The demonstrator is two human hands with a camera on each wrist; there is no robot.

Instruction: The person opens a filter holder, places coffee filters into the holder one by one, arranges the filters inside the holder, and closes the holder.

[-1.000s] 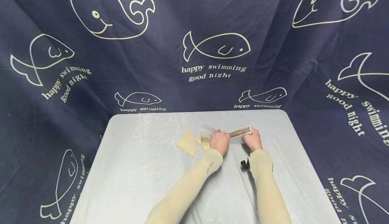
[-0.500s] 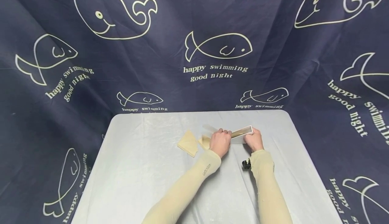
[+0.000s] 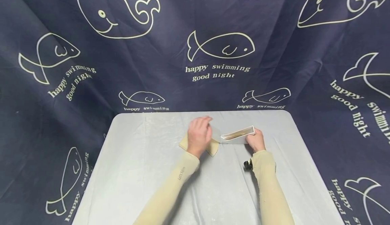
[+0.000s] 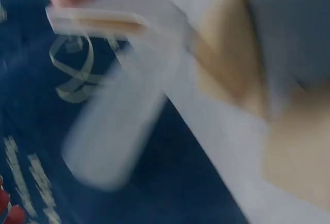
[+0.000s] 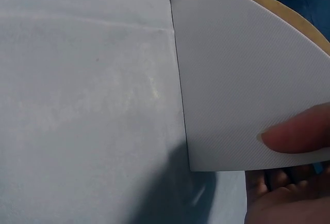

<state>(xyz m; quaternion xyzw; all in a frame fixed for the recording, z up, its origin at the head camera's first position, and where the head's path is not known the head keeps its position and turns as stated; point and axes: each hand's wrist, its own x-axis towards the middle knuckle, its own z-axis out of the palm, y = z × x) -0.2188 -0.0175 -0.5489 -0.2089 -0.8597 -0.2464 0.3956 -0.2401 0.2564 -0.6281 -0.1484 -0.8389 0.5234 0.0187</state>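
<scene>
Steady grip matters here: the white paper holder [image 5: 232, 90] wants its mouth kept upright and unpinched, and the tan filter papers [image 3: 212, 148] on the tabletop [image 3: 137, 170] a light touch against creasing. Right hand [image 3: 257, 140] pinches the holder's end; left hand [image 3: 199, 134], fingers loose, apparently holding nothing, hovers over the papers.

Left hand [image 3: 199, 135] moved left, off box [image 3: 243, 138], now over left paper sheet [image 3: 183, 142], hiding most of it; box's left end uncovered
</scene>
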